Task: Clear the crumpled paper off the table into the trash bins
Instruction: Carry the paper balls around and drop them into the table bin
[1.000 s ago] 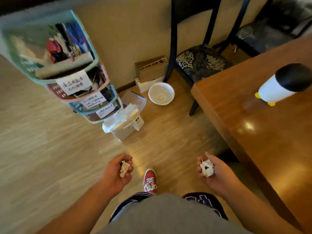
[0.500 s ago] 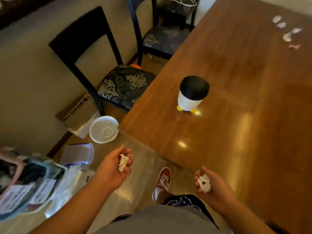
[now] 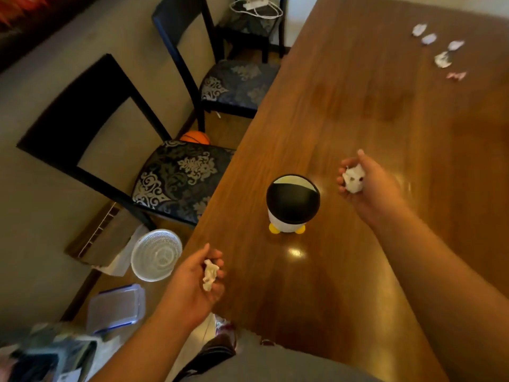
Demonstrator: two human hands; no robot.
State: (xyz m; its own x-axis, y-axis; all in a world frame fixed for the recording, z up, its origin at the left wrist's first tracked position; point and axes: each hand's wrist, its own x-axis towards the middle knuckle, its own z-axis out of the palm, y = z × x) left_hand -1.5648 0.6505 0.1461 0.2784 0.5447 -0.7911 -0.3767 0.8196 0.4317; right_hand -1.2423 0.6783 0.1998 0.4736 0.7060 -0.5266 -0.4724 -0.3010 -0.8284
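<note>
While both bare forearms reach forward from the bottom of the view, the left hand (image 3: 197,285) is turned palm-up, with fingers and thumb curled round a small wad of crumpled white paper (image 3: 210,274). It is over the near left corner of the wooden bench (image 3: 358,285). The right hand (image 3: 366,188), also palm-up, grips a larger crumpled paper ball (image 3: 354,181) above the bench top, just right of a small penguin-shaped trash bin (image 3: 292,205). That bin stands upright on the bench near its left edge. It has a white body, two yellow feet and a black domed lid tilted enough to show a pale sliver at its far side.

Well beyond the hands, toward the far right of the bench, lie four white crumpled pieces (image 3: 443,60) in a loose cluster, with one pinkish piece (image 3: 455,75) just nearer.

On the floor left of the bench, a round white mesh basket (image 3: 156,255) sits beside a flat brown box (image 3: 107,235). A clear plastic container (image 3: 115,307) with a blue-edged lid lies closer to the person. Two dark-framed chairs (image 3: 179,175) with patterned seat cushions stand along the bench's left side, and part of an orange basketball (image 3: 194,137) shows on the floor between them. At the back, a white power strip (image 3: 254,5) with its cord rests on a further dark seat.
</note>
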